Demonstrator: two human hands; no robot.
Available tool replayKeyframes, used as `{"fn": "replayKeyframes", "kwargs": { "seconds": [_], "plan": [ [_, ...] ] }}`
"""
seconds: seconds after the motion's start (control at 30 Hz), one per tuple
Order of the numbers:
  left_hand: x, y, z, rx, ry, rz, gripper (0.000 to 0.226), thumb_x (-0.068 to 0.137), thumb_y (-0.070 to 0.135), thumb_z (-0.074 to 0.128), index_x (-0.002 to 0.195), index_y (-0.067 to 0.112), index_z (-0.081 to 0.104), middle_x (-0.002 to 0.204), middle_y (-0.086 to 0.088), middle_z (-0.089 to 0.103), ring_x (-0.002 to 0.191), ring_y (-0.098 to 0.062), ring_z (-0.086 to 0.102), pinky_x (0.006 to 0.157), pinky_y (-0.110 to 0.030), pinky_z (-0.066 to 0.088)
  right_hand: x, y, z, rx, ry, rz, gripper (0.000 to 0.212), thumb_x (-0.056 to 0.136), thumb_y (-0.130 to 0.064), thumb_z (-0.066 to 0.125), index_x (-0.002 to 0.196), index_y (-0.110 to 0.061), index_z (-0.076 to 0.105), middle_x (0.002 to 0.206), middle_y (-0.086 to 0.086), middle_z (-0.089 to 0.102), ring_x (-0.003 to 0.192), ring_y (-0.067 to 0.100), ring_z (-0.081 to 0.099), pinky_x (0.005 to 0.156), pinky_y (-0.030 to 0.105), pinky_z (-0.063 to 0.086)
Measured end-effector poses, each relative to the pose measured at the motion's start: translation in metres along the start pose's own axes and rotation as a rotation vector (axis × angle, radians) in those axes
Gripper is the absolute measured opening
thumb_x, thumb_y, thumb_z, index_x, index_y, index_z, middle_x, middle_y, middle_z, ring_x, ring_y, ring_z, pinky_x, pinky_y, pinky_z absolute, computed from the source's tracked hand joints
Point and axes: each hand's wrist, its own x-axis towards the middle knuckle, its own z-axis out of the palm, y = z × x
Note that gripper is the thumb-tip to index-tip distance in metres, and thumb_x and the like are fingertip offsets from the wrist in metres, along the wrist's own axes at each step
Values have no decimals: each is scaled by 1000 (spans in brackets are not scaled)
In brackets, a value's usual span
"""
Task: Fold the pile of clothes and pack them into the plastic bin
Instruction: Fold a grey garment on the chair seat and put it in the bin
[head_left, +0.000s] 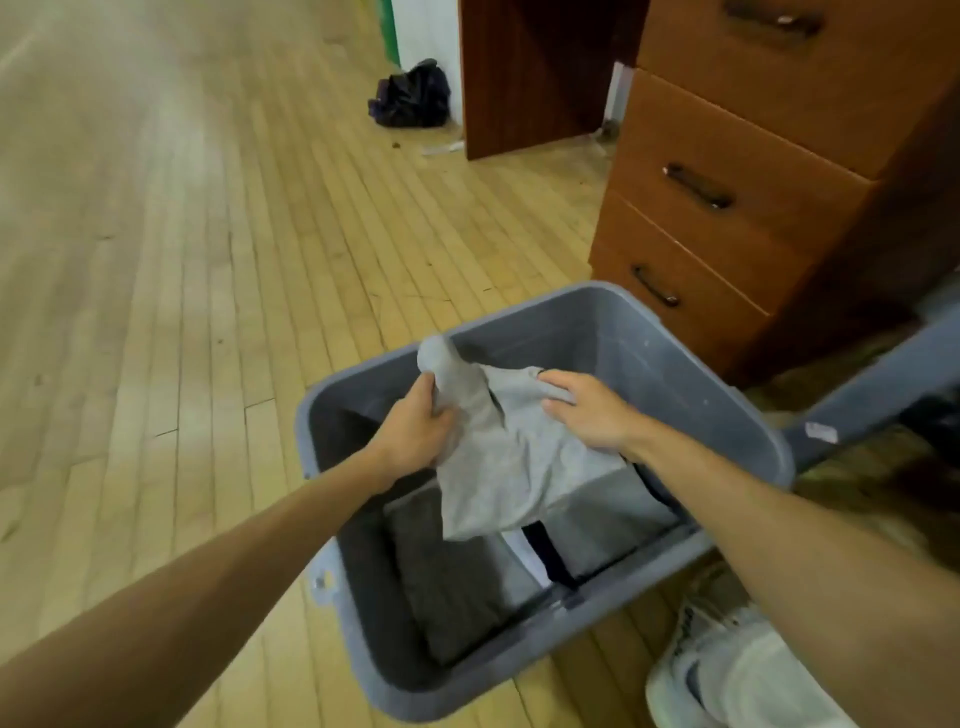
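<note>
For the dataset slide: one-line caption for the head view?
Left hand and right hand hold a light grey fabric garment over folded clothes in a grey plastic bin.

A pale strip-wood floor (197, 270) filled the view from 7 to 12 o'clock, washed with glare near 10 o'clock. At 2 o'clock stood a reddish-brown drawer unit (753, 156) with dark handles (698, 186). A matching upright panel (530, 78) stood at 12 o'clock. Just left of it, a dark crumpled bundle (410, 96) lay against a white wall (428, 31).
</note>
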Motion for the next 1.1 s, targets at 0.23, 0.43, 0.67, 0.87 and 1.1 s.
{"fn": "replayKeyframes", "kwargs": {
  "seconds": [0.23, 0.43, 0.67, 0.87, 1.1],
  "plan": [
    [-16, -59, -13, 279, -273, -487, 61, 96, 24, 51, 147, 7, 20, 116, -15, 59, 93, -27, 67, 73, -35, 59, 6, 27, 79, -128, -261, 124, 44, 100, -9, 44, 143, -16, 37, 127, 6, 55, 89, 24, 63, 68, 29, 52],
    [3, 0, -2, 512, -426, -71, 15, 96, 16, 49, 109, 8, 53, 111, -19, 63, 97, -31, 63, 87, -41, 51, -15, 35, 44, -171, -258, 254, 36, 101, -15, 42, 137, -15, 45, 114, 18, 62, 76, 23, 65, 65, 34, 57],
    [22, 114, 56, 416, -457, 217, 25, 92, 10, 52, 113, 3, 62, 103, -14, 69, 93, -24, 65, 92, -40, 52, -70, 29, -72, -289, -28, 260, 22, 99, -21, 49, 115, -11, 61, 99, 10, 68, 74, 24, 68, 57, 30, 54],
    [9, 243, 124, 335, -504, 553, 13, 95, 10, 52, 100, 14, 63, 100, -9, 70, 79, -16, 66, 78, -27, 53, -188, 57, -184, -338, 384, 368, 22, 96, -22, 52, 109, -14, 68, 109, 5, 67, 102, 23, 61, 92, 39, 50],
    [-53, 379, 224, 368, -597, 839, 16, 96, 12, 49, 104, 13, 63, 89, -3, 68, 86, -16, 66, 73, -19, 51, -350, 127, -263, -126, 788, 501, 25, 96, -25, 55, 120, -20, 59, 106, -5, 62, 95, 15, 59, 91, 34, 51]
  ]
}}
